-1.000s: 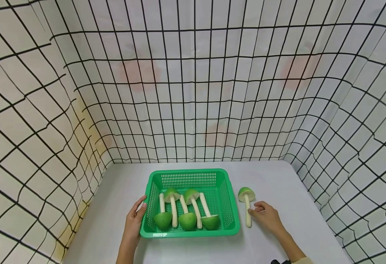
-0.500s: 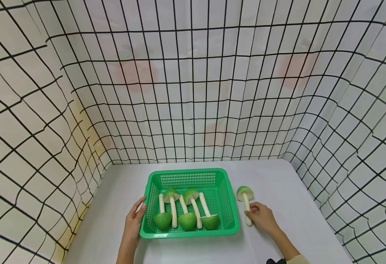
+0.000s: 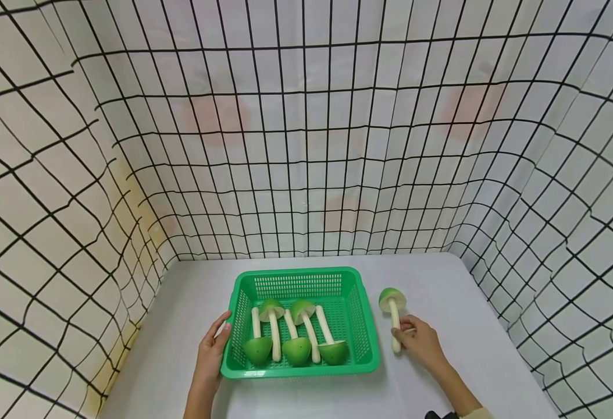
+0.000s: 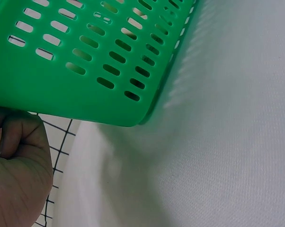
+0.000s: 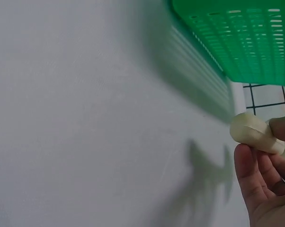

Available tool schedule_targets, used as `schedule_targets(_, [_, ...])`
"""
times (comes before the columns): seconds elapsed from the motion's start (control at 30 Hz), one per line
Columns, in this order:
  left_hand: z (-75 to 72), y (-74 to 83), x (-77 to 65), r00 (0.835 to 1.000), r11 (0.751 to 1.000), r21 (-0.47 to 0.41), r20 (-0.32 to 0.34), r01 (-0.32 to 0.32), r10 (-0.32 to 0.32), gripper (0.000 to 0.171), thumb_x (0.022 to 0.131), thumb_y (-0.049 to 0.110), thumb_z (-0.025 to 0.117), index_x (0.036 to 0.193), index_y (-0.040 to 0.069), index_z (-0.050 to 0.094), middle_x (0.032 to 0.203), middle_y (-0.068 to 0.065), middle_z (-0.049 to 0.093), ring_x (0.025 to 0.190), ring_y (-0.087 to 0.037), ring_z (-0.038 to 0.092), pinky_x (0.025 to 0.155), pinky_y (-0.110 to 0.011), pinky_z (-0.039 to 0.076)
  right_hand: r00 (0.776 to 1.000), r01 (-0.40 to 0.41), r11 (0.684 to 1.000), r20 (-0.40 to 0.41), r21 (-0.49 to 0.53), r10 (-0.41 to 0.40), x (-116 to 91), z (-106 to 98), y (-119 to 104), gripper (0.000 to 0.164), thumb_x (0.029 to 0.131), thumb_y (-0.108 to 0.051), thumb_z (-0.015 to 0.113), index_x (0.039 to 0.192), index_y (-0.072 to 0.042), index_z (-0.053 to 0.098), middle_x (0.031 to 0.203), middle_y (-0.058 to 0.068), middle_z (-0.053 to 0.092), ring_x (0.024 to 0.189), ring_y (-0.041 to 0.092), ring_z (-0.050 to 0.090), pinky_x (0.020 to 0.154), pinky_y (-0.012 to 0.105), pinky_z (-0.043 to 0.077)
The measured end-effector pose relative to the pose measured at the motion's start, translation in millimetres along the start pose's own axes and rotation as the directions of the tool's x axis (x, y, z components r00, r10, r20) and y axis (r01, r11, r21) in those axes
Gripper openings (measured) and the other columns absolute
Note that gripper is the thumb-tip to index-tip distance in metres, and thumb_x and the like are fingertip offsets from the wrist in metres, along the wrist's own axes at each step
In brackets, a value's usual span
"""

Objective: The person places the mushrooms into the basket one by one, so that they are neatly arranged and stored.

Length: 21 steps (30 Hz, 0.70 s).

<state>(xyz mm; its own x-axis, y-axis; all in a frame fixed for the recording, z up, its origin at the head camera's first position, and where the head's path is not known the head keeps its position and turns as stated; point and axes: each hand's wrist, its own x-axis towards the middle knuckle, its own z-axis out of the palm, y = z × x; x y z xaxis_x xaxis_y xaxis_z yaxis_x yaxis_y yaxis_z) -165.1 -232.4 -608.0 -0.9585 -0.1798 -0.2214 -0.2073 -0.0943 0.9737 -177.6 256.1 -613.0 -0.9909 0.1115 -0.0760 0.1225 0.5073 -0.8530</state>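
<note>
My right hand (image 3: 419, 342) pinches the pale stem of a green-capped toy mushroom (image 3: 392, 300), to the right of a green plastic basket (image 3: 370, 349). In the right wrist view, the stem's rounded end (image 5: 250, 130) sits between thumb and fingertips, and a shadow falls on the table away from it. My left hand (image 3: 213, 352) holds the basket's left rim, its fingers curled at the edge in the left wrist view. Inside the basket lie several mushrooms of the same kind (image 3: 297, 350) side by side, caps alternating between near and far ends.
A white cloth-covered table (image 3: 421, 273) carries the basket. Black wire grid panels (image 3: 306, 145) with pale sheeting behind them rise at the back and on both sides.
My right thumb and fingers have closed around the mushroom's stem, and the mushroom has shifted slightly, its cap a little farther back. The left hand and basket stay almost in place.
</note>
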Motion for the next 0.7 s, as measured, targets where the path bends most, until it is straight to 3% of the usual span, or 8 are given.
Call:
schedule_targets(0.37, [-1.8,0.9,1.8,0.999,0.999,-0.028,0.016,0.032,-0.032,0.058,0.101,0.051,0.061,0.153,0.027,0.048,0.138,-0.014,0.061,0.104,-0.016,0.068,0.081,-0.031,0.061,0.997,0.046,0.999,-0.06,0.026,-0.044,-4,-2,-34,0.035,0.096,-0.018,0.073,0.124,0.001,0.066,0.105,0.014,0.071,0.074,0.008,0.067,0.065,0.031,0.06])
schedule_targets(0.7, [-0.9,0.6,0.7,1.0,0.999,-0.026,0.015,0.019,-0.018,0.058,0.102,0.051,0.06,0.154,0.027,0.048,0.142,-0.018,0.057,0.106,-0.017,0.068,0.082,-0.031,0.061,0.995,0.092,0.989,-0.056,0.119,-0.086,-1,6,-57,0.031,0.095,-0.015,0.073,0.123,-0.003,0.067,0.105,0.013,0.07,0.077,0.008,0.068,0.064,0.029,0.06])
